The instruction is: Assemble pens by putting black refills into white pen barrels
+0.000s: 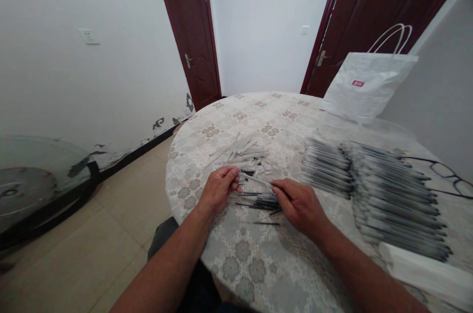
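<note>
Here: one table (254, 118), flower-clothed, curved-edged; beyond it, two dark red doors (192, 22) and pale walls. On the table's far right, one bag (365, 81); at its right, one pair of glasses (455, 178), two stacks of sticks (397, 199), uncountable; at its middle, one heap of pale tubes (242, 153) and one of dark rods (260, 202). Hands, two: left hand (221, 187) and right hand (297, 202) pinching one tube (256, 180) by opposite ends, above the table's middle.
</note>
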`<action>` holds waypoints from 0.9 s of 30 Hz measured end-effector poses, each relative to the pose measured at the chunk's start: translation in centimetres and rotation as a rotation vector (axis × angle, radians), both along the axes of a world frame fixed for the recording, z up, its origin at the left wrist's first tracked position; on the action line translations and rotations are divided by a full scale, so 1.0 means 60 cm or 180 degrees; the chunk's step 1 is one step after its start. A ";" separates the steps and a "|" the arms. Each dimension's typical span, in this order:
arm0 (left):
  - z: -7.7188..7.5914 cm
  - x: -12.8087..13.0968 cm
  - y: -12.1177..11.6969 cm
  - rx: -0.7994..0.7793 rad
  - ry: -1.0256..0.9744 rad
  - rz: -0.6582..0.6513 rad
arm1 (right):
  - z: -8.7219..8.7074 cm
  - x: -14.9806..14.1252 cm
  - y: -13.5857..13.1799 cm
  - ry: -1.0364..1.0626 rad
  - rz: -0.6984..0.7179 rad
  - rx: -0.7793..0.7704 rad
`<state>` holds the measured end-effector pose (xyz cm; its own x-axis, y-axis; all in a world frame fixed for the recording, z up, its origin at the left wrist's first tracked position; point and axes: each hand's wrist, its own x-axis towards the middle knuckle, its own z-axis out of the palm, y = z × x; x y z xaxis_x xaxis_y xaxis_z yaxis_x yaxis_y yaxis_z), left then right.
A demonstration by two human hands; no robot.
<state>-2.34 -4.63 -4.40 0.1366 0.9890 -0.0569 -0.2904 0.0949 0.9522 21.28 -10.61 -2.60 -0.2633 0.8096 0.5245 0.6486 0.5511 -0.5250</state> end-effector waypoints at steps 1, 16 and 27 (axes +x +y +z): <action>0.000 0.000 0.000 0.0017 0.0001 -0.0013 | 0.004 -0.002 -0.001 0.0140 -0.0078 -0.0196; 0.012 -0.013 0.000 0.0319 0.1313 -0.0084 | -0.010 -0.002 0.028 0.0669 -0.0023 -0.1606; 0.019 0.000 -0.011 0.0710 0.1927 -0.0692 | -0.011 0.022 0.037 -0.1046 0.0037 0.0069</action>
